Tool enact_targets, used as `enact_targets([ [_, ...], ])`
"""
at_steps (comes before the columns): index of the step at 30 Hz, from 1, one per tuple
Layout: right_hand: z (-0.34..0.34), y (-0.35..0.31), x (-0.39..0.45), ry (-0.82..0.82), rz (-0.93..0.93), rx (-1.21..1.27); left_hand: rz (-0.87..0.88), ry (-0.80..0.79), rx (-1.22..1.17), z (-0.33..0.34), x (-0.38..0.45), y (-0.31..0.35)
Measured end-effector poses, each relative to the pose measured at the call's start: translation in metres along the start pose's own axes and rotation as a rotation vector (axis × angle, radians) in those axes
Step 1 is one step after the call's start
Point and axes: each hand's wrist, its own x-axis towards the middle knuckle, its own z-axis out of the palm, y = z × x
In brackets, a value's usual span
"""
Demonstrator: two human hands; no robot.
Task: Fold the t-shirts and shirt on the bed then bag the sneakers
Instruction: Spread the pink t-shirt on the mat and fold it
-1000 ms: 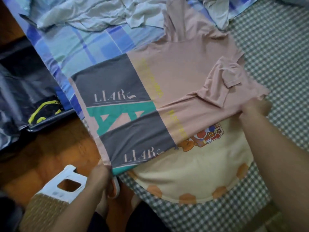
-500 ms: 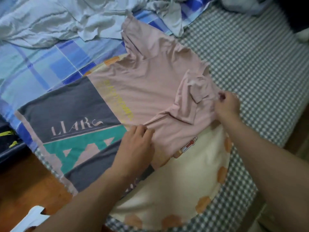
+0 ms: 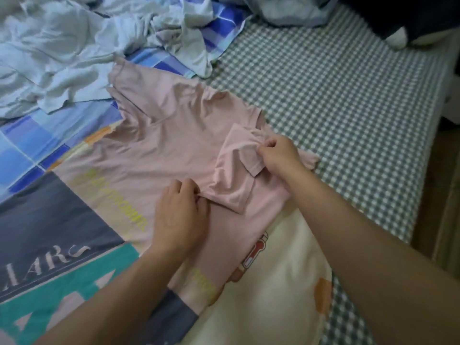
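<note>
Now sleeve fold: right hand (image 3: 276, 155) pinches sleeve (image 3: 234, 175), left hand (image 3: 179, 215) pinches t-shirt (image 3: 169, 145) crease. Pull sleeve flat, edge straight, smooth wrinkles before next fold.

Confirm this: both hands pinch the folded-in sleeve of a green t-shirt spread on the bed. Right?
Not quite: the t-shirt is pink, not green, in the head view. Otherwise yes: left hand and right hand both pinch its folded-in sleeve.

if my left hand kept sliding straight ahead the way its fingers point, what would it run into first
Most likely the folded-over sleeve of the pink t-shirt: the left hand already pinches fabric at its near edge, fingers pointing up-right. Depth is hard to judge.
</note>
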Motion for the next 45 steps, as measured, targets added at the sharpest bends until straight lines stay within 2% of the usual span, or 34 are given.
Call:
enact_targets([
  [5,0.002,0.001,-0.008,0.004,0.015,-0.056,-0.066,-0.003,0.059,-0.003,0.007,0.005],
  [7,-0.005,-0.011,-0.017,0.029,0.024,0.131,-0.108,0.015,0.070,-0.003,0.010,0.010],
  [9,-0.018,-0.020,-0.037,0.114,0.001,0.346,-0.178,0.032,0.114,-0.004,0.010,0.014],
  [11,-0.025,-0.011,-0.066,0.205,-0.028,0.454,-0.209,0.065,0.144,-0.009,0.006,0.016],
  [14,-0.019,0.028,-0.106,0.248,0.112,0.546,-0.190,0.062,0.091,-0.020,-0.001,0.020],
  [16,-0.012,0.053,-0.114,0.174,0.298,0.678,-0.311,0.019,-0.036,-0.024,-0.005,0.026],
  [18,-0.012,0.065,-0.110,0.103,0.403,0.785,-0.500,0.009,-0.227,-0.023,-0.011,0.040],
  [22,-0.019,0.070,-0.095,0.026,0.399,0.794,-0.913,-0.172,-0.980,-0.012,-0.019,0.077],
  [24,-0.021,0.069,-0.091,-0.004,0.422,0.758,-0.951,-0.142,-1.074,-0.007,-0.014,0.084],
  [28,-0.030,0.067,-0.085,0.020,0.419,0.709,-0.958,-0.106,-1.039,-0.014,-0.003,0.077],
  [32,-0.039,0.070,-0.083,0.013,0.350,0.559,-0.930,-0.119,-0.982,-0.030,-0.020,0.071],
  [35,-0.040,0.067,-0.077,-0.026,0.318,0.325,-0.865,-0.419,-0.886,-0.031,-0.034,0.064],
  [36,-0.041,0.062,-0.074,-0.028,0.277,0.181,-0.805,-0.508,-0.753,-0.029,-0.037,0.061],
  [37,-0.043,0.054,-0.069,-0.025,0.220,0.019,-0.697,-0.527,-0.560,-0.026,-0.038,0.056],
  [39,-0.045,0.033,-0.056,0.024,0.105,-0.206,-0.450,-0.371,-0.120,-0.025,-0.036,0.049],
  [40,-0.044,0.021,-0.048,0.056,0.056,-0.248,-0.338,-0.256,0.004,-0.027,-0.034,0.047],
  [42,-0.036,0.001,-0.029,0.074,0.002,-0.248,-0.141,-0.069,0.043,-0.027,-0.026,0.038],
  [45,-0.022,-0.016,-0.002,-0.013,-0.002,-0.201,0.021,-0.024,0.059,-0.015,-0.015,0.018],
])
